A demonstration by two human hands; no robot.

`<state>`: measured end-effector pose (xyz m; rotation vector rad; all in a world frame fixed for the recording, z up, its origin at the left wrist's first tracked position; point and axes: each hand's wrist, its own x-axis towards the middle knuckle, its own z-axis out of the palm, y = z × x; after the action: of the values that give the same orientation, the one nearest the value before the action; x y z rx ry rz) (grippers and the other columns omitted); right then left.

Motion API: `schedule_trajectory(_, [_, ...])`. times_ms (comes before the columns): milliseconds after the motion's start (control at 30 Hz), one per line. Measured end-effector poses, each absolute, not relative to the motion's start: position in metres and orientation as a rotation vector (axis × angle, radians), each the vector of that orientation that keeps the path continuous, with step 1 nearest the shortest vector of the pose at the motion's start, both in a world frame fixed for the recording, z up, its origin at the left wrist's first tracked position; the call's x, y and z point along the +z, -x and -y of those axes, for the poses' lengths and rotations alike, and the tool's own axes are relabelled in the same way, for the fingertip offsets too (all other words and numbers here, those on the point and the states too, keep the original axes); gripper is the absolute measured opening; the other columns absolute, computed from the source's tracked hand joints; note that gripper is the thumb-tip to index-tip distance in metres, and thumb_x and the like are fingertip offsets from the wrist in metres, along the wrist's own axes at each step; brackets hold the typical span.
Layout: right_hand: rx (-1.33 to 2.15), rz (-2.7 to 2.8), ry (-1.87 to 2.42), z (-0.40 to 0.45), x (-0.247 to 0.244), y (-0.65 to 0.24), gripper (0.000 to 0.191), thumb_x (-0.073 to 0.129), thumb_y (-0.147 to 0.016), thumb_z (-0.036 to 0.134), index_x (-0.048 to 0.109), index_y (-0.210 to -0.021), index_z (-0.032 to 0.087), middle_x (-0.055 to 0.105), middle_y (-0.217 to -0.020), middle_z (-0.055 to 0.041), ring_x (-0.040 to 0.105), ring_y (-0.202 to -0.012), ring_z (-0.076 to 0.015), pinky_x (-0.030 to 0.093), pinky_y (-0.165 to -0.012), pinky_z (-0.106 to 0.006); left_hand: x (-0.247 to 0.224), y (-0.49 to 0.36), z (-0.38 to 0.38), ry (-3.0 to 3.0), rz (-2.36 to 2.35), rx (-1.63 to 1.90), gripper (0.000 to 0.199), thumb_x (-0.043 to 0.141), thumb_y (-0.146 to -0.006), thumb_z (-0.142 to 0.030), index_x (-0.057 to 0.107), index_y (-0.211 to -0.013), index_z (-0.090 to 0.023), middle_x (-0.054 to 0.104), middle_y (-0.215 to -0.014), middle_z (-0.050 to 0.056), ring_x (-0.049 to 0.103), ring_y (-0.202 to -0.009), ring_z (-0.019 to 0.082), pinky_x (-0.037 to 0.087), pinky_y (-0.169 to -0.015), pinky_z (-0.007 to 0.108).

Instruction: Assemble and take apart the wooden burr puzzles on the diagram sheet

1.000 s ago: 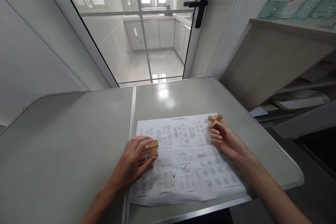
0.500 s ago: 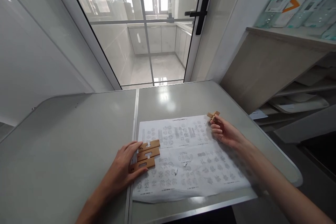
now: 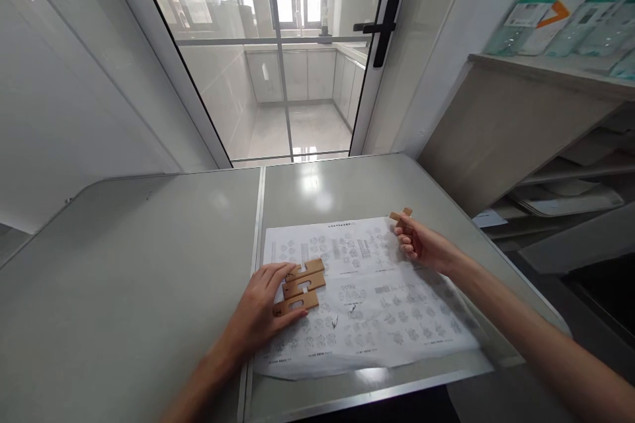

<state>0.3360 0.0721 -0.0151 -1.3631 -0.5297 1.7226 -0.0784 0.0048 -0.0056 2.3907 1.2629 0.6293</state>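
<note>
Three flat wooden puzzle pieces (image 3: 303, 286) with cut-out slots lie side by side on the printed sheet (image 3: 367, 334). My left hand (image 3: 260, 301) spans their left ends, its fingers at the far piece and its thumb along the near one. Dark marks like numbers show on those ends. At the sheet's far right corner, my right hand (image 3: 421, 243) is closed on crossed wooden puzzle pieces (image 3: 403, 215). Its fingers hide the lower part of them. Rows of small line drawings cover the paper.
The grey tabletop (image 3: 149, 277) has a metal seam (image 3: 258, 211) running front to back. Beyond it stands a glass door (image 3: 317, 73) with a black handle (image 3: 381, 30). To the right, a shelf unit (image 3: 476, 125) carries large clear bottles (image 3: 550, 23).
My left hand has slid the three wooden pieces together to the right across the sheet. My right hand stays in nearly the same place, with the crossed pieces turned slightly.
</note>
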Motion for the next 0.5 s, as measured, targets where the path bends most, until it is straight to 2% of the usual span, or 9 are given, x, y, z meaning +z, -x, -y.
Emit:
schedule_trajectory(100, [1.713,0.606,1.409,-0.065,-0.014,-0.327,0.047,0.073,-0.095,0.063,0.061,-0.083,0.018,0.052,-0.060,0.0045,0.048,-0.044,-0.0079,0.041,-0.037,-0.017,-0.013,0.064,-0.009,-2.372,-1.261,0.659,0.069,0.085,-0.087,-0.042,0.053,-0.146,-0.028,0.065,-0.141,0.012,0.062,-0.130,0.035,0.055,-0.108,0.055])
schedule_trajectory(233, [1.702,0.745,1.454,-0.050,-0.008,-0.303,0.039,0.078,-0.094,0.053,0.062,-0.084,0.018,0.060,-0.065,0.0020,0.053,-0.049,-0.0096,0.046,-0.045,-0.020,-0.018,0.051,-0.016,-2.333,-1.217,0.693,0.074,0.089,-0.083,-0.043,0.053,-0.146,-0.028,0.065,-0.140,0.012,0.061,-0.130,0.035,0.054,-0.108,0.055])
schedule_trajectory(333, [1.553,1.221,1.485,-0.036,0.003,-0.280,0.037,0.072,-0.097,0.052,0.062,-0.084,0.019,0.064,-0.069,0.0006,0.057,-0.056,-0.0122,0.051,-0.056,-0.024,-0.018,0.047,-0.024,-2.293,-1.213,0.698,0.077,0.091,-0.079,-0.045,0.055,-0.144,-0.027,0.066,-0.138,0.013,0.061,-0.128,0.035,0.053,-0.108,0.054])
schedule_trajectory(433, [1.374,1.718,1.408,-0.020,0.014,-0.255,0.025,0.060,-0.105,0.042,0.064,-0.092,0.020,0.065,-0.074,-0.0001,0.061,-0.063,-0.0155,0.050,-0.061,-0.028,-0.017,0.044,-0.034,-2.252,-1.228,0.691,0.059,0.081,-0.089,-0.041,0.058,-0.140,-0.024,0.069,-0.130,0.012,0.063,-0.122,0.033,0.052,-0.106,0.051])
schedule_trajectory(500, [1.188,1.979,1.310,-0.010,0.017,-0.239,0.015,0.060,-0.104,0.033,0.067,-0.098,0.021,0.069,-0.085,-0.0025,0.065,-0.073,-0.0176,0.051,-0.065,-0.029,-0.016,0.041,-0.040,-2.234,-1.246,0.692,0.041,0.071,-0.097,-0.036,0.061,-0.135,-0.022,0.070,-0.122,0.011,0.064,-0.115,0.030,0.052,-0.103,0.049])
